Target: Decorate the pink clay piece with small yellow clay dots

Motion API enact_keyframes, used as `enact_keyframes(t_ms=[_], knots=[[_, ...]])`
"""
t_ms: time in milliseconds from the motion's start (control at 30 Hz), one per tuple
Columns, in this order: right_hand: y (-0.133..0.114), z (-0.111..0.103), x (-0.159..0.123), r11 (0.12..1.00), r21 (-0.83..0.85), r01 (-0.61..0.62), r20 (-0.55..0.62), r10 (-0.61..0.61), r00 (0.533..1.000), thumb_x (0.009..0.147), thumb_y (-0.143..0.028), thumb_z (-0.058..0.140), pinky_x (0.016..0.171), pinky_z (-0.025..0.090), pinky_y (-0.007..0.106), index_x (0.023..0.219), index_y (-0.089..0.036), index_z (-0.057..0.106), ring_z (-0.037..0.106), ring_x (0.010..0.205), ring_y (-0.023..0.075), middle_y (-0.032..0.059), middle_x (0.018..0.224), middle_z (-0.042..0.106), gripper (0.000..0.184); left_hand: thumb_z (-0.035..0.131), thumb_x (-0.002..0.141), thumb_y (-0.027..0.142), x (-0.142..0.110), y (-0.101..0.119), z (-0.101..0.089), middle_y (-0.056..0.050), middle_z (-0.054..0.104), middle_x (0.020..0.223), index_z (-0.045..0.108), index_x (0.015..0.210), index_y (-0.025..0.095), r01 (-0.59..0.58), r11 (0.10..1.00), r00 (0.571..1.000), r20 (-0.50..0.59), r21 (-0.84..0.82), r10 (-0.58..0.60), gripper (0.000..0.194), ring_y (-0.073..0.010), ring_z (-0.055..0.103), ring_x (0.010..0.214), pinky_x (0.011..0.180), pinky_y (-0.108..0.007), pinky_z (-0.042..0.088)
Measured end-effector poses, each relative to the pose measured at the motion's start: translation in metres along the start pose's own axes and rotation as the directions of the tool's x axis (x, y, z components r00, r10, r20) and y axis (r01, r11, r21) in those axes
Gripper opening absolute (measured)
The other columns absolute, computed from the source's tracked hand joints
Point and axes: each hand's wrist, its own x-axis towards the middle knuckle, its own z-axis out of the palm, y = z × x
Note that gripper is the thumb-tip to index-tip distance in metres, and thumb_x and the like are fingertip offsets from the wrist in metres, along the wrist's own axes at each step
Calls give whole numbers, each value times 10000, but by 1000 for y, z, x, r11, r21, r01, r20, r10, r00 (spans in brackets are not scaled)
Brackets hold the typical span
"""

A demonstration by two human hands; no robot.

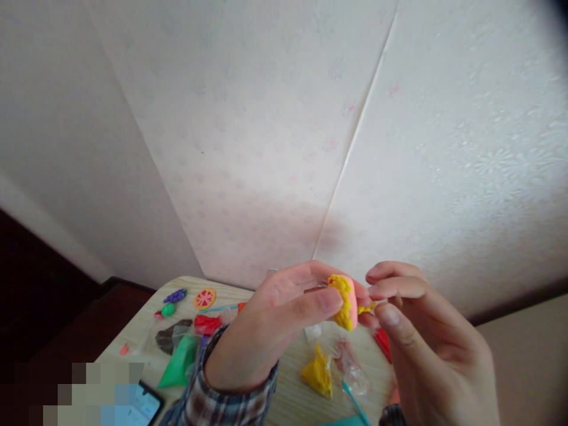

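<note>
Left hand (293, 307): curled, a pink-and-yellow piece (354, 300) being pinched at the fingertips, above the table (284, 408).
Right hand (444, 337): thumb and forefinger drawn together, a yellow strand (366, 308) apparently held between.
Progress: yellow trim is already set along one side; the strand seems not yet fully attached.
Near: a yellow clay bag (319, 373) is left beside a teal tool (355, 402).
Far left: grape (175, 296) and citrus shapes (205, 299) look finished.
Obstruction: mid-table items are partly hidden by the left sleeve (235, 384).

My clay (345, 305): pink and yellow
My sleeve (242, 389): blue-and-brown plaid
Bench (286, 387): pale wood grain
Slice (205, 299): yellow rim, red on pink
Grapes (175, 296): purple
</note>
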Motion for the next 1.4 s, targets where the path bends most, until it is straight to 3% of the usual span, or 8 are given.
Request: enact_keyframes(t_ms=[133, 467, 667, 900, 1167, 1400], knots=[[-1, 1, 0, 995, 40, -87, -18, 88, 996, 827, -324, 684, 836, 431, 306, 792, -312, 716, 560, 930, 172, 5, 951, 576, 49, 727, 774, 410, 0, 0, -1, 17, 652, 772, 726, 843, 164, -3, 999, 1000, -22, 53, 4, 256, -87, 602, 746, 749, -181, 449], [-3, 2, -1, 983, 73, -166, 15, 166, 986, 847, -319, 662, 610, 413, 256, 751, -265, 684, 543, 780, 147, 7, 820, 558, 112, 728, 763, 410, 0, 1, 2, -6, 655, 721, 695, 825, 138, 22, 999, 1000, 8, 33, -22, 280, -116, 592, 724, 791, -235, 451], [-3, 1, -1, 978, 106, -179, 25, 177, 984, 849, -339, 656, 713, 442, 281, 828, -286, 706, 568, 850, 164, 5, 836, 570, 75, 740, 744, 405, 0, 2, 3, 19, 619, 724, 696, 800, 150, 43, 999, 999, -27, 6, -43, 265, -108, 600, 724, 797, -235, 459], [-7, 1, -1, 974, 114, -197, 48, 193, 980, 840, -301, 673, 761, 440, 287, 806, -284, 698, 572, 853, 155, -8, 835, 564, 46, 712, 779, 403, -1, 1, 1, 17, 630, 737, 692, 808, 161, 34, 999, 999, 23, 18, -34, 245, -93, 603, 737, 723, -183, 450], [-8, 2, -2, 981, 101, -167, 62, 161, 985, 860, -284, 650, 710, 452, 253, 796, -270, 678, 565, 796, 130, -17, 806, 564, 71, 744, 732, 432, 0, 3, 3, 33, 607, 701, 689, 780, 156, 65, 994, 997, -36, 87, -63, 285, -81, 573, 692, 770, -196, 459], [-5, 2, -1, 987, 39, -156, 9, 155, 988, 846, -294, 665, 542, 432, 213, 690, -240, 653, 549, 689, 111, -9, 744, 561, 166, 730, 748, 428, -1, 4, 3, 13, 622, 713, 680, 796, 146, 56, 994, 998, -27, 96, -54, 291, -101, 596, 728, 761, -209, 462]])
